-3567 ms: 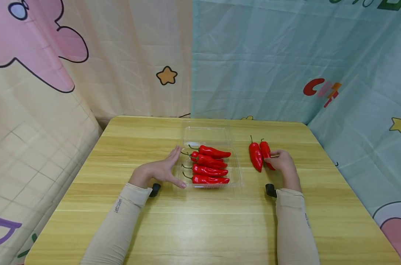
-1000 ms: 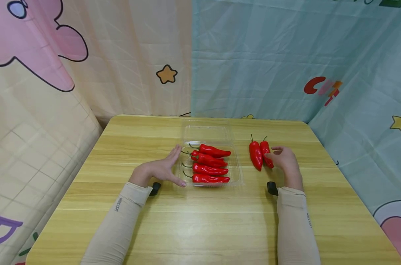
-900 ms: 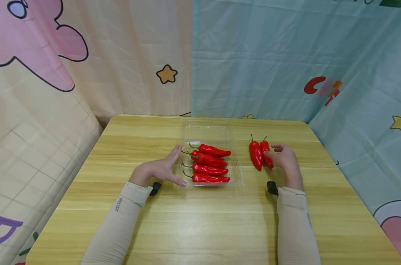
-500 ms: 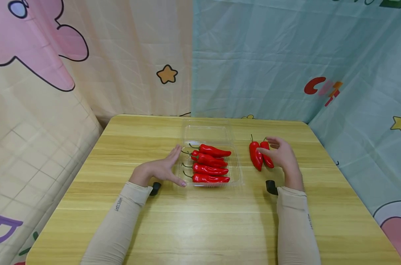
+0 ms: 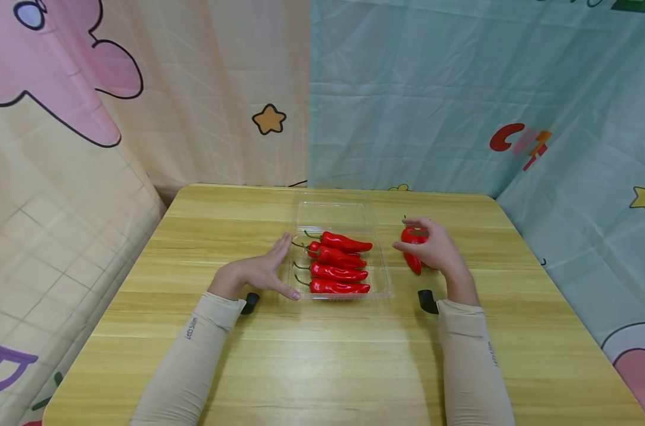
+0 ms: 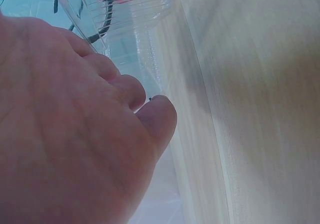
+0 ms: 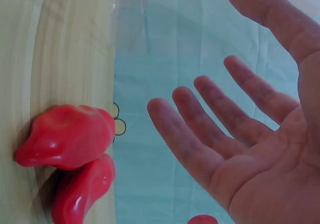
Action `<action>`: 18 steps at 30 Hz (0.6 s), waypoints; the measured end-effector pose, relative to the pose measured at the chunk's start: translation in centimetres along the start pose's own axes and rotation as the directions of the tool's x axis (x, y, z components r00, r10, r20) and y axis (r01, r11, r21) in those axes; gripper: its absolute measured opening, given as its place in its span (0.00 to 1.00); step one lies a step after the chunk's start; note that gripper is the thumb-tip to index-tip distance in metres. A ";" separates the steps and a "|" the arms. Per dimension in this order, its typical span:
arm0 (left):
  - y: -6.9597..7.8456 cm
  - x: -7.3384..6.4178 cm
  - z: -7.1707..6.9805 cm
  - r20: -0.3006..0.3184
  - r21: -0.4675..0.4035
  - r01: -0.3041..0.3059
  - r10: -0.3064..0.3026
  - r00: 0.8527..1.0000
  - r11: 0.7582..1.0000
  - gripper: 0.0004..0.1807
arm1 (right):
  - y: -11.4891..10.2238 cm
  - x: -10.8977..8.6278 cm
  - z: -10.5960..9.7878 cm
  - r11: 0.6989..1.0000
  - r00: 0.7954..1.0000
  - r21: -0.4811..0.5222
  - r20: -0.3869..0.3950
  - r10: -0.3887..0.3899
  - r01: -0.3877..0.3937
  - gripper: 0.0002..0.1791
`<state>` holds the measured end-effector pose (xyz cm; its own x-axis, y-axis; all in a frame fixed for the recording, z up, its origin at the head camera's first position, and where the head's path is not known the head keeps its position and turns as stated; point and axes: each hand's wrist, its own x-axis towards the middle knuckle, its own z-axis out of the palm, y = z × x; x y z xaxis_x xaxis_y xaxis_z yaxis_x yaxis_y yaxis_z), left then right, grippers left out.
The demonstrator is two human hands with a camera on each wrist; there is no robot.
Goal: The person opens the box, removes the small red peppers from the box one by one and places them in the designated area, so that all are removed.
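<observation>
Red peppers (image 5: 339,273) inside clear box (image 5: 378,275); two loose peppers (image 5: 412,264) to its right | right grip (image 5: 431,245) spread wide above the pair, holding nothing | left grip (image 5: 254,276) spread at box's left edge, contact unclear | left sleeve (image 5: 186,352): "Let's Slim" | worktop (image 5: 322,367) gap separates box and pair; lid (image 5: 331,215) near back edge

Note wooden table (image 5: 322,355) with rounded far corners; behind, see beige curtain (image 5: 210,71) bearing printed orange star (image 5: 269,120), adjoining blue curtain (image 5: 397,89) at right

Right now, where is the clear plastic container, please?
In the head view, the container lies on the yellow wooden table, between the left hand and the right hand.
</observation>
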<state>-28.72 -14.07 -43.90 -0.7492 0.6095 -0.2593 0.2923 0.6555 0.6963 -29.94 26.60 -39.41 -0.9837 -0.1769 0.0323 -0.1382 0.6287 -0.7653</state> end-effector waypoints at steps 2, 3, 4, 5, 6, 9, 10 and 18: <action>-0.1 0.0 0.0 0.000 0.000 0.001 -0.001 1.000 1.000 0.81 | -0.1 0.0 0.3 1.000 1.000 0.002 0.022 -0.009 0.008 0.40; -0.1 0.0 0.0 0.001 0.000 0.002 -0.002 1.000 1.000 0.81 | -0.2 0.1 0.4 1.000 0.999 0.009 0.032 -0.015 0.015 0.40; -0.1 0.0 0.0 0.002 0.002 0.002 -0.002 1.000 1.000 0.81 | -0.2 0.1 0.6 1.000 0.999 0.016 0.039 -0.020 0.020 0.39; -0.1 0.0 0.0 0.002 0.002 0.002 -0.002 1.000 1.000 0.81 | -0.3 0.1 0.7 0.999 0.999 0.028 0.047 -0.027 0.026 0.38; 0.0 0.0 0.0 0.002 0.002 0.003 -0.003 1.000 1.000 0.81 | -0.3 0.1 0.8 0.999 0.998 0.036 0.055 -0.038 0.036 0.38; 0.0 0.0 0.0 0.002 0.000 0.003 -0.003 1.000 1.000 0.81 | -0.4 0.2 1.2 0.996 0.994 0.050 0.085 -0.074 0.070 0.36; 0.0 0.0 0.0 0.001 0.000 0.003 -0.003 1.000 1.000 0.81 | -0.5 0.2 1.3 0.995 0.992 0.056 0.095 -0.088 0.083 0.36; 0.1 -0.1 0.0 0.000 -0.002 0.008 -0.008 1.000 1.000 0.81 | -0.9 0.3 1.9 0.986 0.977 0.104 0.154 -0.144 0.129 0.34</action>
<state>-28.65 -14.05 -43.86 -0.7511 0.6047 -0.2649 0.2853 0.6592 0.6957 -29.86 24.60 -39.95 -0.9237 -0.3807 0.0428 -0.2514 0.5180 -0.8176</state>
